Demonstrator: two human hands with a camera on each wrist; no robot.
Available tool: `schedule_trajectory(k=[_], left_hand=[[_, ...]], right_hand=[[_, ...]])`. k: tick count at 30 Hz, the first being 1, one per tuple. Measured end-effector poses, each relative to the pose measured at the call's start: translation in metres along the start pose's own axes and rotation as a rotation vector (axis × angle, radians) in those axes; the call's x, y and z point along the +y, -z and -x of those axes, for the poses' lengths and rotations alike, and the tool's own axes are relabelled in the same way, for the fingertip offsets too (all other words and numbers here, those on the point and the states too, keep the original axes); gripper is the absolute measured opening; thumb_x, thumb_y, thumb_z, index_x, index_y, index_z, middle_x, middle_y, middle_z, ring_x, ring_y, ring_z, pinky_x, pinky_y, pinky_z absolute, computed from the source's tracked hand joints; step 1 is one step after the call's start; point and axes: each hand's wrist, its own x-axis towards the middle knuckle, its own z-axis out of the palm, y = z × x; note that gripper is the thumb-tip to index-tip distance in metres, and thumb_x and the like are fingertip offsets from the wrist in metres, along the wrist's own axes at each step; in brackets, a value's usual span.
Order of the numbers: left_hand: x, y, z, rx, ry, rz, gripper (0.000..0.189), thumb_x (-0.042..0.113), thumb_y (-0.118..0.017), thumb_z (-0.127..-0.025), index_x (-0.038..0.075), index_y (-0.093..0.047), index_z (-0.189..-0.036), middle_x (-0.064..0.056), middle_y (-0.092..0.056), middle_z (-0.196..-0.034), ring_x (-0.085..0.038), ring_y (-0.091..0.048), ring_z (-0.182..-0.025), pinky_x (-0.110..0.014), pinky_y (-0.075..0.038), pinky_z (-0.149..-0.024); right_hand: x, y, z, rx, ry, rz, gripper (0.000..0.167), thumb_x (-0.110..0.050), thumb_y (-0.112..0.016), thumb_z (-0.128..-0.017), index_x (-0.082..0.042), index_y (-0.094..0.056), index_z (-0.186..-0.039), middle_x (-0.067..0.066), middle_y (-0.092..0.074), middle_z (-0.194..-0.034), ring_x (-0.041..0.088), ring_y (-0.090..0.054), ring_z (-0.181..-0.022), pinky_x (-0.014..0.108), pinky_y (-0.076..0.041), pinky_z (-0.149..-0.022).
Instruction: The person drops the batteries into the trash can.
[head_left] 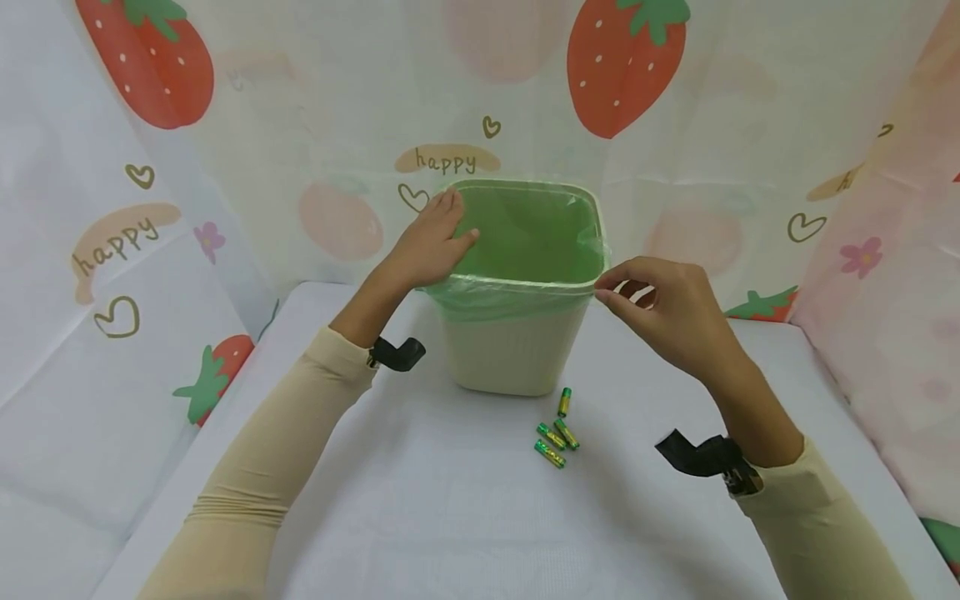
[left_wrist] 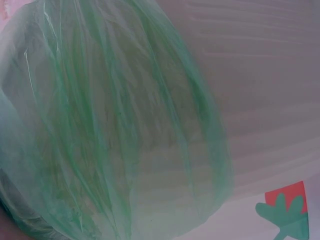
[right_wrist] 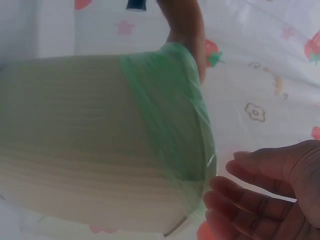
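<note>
Head view: a pale bin (head_left: 498, 350) standing upright on the white table (head_left: 450, 517), with a thin green bag (head_left: 510, 304) lining the inside and folded out over the rim. Left hand (head_left: 435, 242) laid on the left side of the rim, fingers stretched out, not curled round anything. Right hand (head_left: 663, 304) at the near right corner, thumb and fingertips bent close to the edge of the bag. Pinching the bag or only touching it? Cannot tell, even from the right wrist view. In the left wrist view, lots of loose folds in the bag, hanging down outside the bin.

Looks like bag-fitting time: getting the edge down snug all the way round. Seems nearly done, with the bag over the front of the rim. For the next move, best to smooth the right corner down gently and keep the left side pressed to stop any slipping. Pull too hard, and maybe rip the thin bag or tip the bin.

Four small green and yellow batteries (head_left: 550, 453) lying in front of the bin, three close together and one nearer to the bin. Not touched by either hand.
</note>
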Motion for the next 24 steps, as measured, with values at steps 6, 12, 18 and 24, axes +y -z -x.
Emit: schedule_trajectory(k=[6,12,18,24], left_hand=[[0.001,0.001,0.000,-0.006,0.005,-0.003,0.070,0.036,-0.031,-0.111,-0.007,-0.002,-0.159,-0.021,0.005,-0.168,-0.033,0.006,-0.156,-0.039,0.000,-0.126],[0.000,0.001,0.000,-0.011,0.005,-0.001,0.071,0.037,-0.031,-0.111,-0.006,0.000,-0.159,-0.021,0.006,-0.168,-0.032,0.008,-0.156,-0.039,0.001,-0.126],[0.000,0.000,-0.001,-0.012,0.009,0.003,0.072,0.038,-0.031,-0.111,-0.006,0.001,-0.159,-0.020,0.007,-0.168,-0.031,0.008,-0.156,-0.039,0.001,-0.126],[0.000,0.001,0.000,-0.009,0.007,0.002,0.071,0.037,-0.031,-0.112,-0.005,0.000,-0.159,-0.020,0.007,-0.168,-0.031,0.008,-0.156,-0.038,0.002,-0.126]], right_hand=[[0.002,-0.011,0.015,-0.024,-0.026,-0.026,0.007,-0.010,-0.074,-0.094,-0.011,-0.079,-0.099,-0.005,-0.074,-0.090,0.009,-0.063,-0.082,0.024,-0.055,-0.068],[0.004,-0.023,0.028,-0.045,-0.054,-0.059,0.007,-0.009,-0.074,-0.094,-0.012,-0.079,-0.097,-0.007,-0.074,-0.089,0.008,-0.064,-0.081,0.026,-0.056,-0.068],[0.009,-0.035,0.038,-0.072,-0.084,-0.069,0.006,-0.009,-0.074,-0.093,-0.012,-0.078,-0.096,-0.006,-0.074,-0.090,0.009,-0.064,-0.081,0.030,-0.057,-0.067],[0.015,-0.048,0.047,-0.101,-0.123,-0.082,0.006,-0.010,-0.075,-0.093,-0.012,-0.078,-0.097,-0.007,-0.074,-0.090,0.009,-0.064,-0.081,0.029,-0.057,-0.067]])
